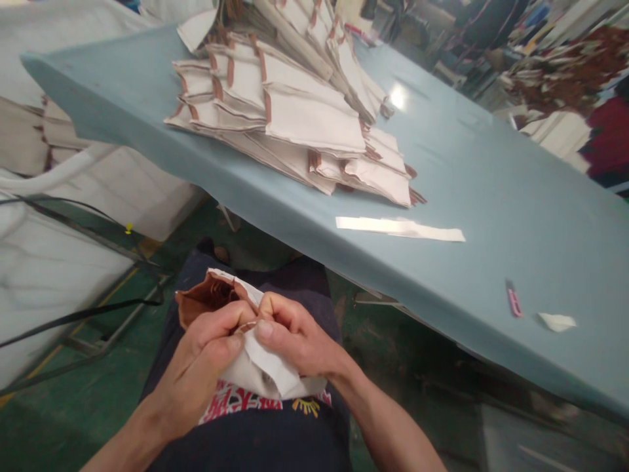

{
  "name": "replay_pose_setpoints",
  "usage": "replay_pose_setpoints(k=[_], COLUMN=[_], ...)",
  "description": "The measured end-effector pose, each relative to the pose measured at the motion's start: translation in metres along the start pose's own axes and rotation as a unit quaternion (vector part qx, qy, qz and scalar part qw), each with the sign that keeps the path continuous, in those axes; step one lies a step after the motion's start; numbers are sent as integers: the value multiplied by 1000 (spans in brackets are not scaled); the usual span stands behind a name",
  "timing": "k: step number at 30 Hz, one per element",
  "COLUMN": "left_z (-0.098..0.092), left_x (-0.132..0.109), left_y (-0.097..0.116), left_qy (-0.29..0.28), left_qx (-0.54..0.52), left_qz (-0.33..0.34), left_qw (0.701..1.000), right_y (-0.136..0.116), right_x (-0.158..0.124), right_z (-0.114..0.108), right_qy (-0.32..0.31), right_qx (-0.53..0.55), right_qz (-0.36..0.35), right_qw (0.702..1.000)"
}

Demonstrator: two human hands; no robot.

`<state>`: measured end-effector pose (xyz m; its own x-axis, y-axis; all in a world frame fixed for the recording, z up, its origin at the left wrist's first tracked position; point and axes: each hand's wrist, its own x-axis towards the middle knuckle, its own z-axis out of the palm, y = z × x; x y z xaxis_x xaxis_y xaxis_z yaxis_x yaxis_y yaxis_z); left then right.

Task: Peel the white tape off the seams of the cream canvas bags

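Observation:
A sewn fabric piece (199, 303), brown on one side and off-white on the other, is held over my lap. My left hand (209, 351) pinches its edge between thumb and fingers. Right beside it, my right hand (292, 331) grips the same edge, thumb on top. The brown side gapes open like a pocket at the upper left, while an off-white flap (275, 370) hangs below my fingers. What lies directly between the fingertips is partly hidden.
A blue-covered table (491, 196) slants across in front of me. Stacks of off-white pieces with brown edging (309, 111) lie on it, with a white strip (400, 228), a pink-handled tool (514, 300) and a white scrap (557, 321) nearer its right side. Black straps (78, 321) cross at left.

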<state>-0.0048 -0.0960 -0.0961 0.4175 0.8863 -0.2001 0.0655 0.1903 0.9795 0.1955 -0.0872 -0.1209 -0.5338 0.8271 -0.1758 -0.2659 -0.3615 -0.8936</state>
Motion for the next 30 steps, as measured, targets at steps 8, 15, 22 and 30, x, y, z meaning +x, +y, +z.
replay_pose_setpoints(k=[8, 15, 22, 30], left_z=[19, 14, -32, -46], left_x=[5, 6, 10, 11], left_y=[14, 12, 35, 69], left_qy=[-46, -21, -22, -4], left_qx=[43, 39, 93, 190], left_qz=[57, 77, 80, 166], left_qw=[996, 996, 992, 968], right_y=[22, 26, -31, -97], right_x=[16, 16, 10, 41], right_z=[11, 7, -1, 20], right_qy=[61, 151, 165, -44], right_qx=[154, 95, -145, -417], right_qz=[85, 36, -167, -336], right_qw=[982, 983, 961, 843])
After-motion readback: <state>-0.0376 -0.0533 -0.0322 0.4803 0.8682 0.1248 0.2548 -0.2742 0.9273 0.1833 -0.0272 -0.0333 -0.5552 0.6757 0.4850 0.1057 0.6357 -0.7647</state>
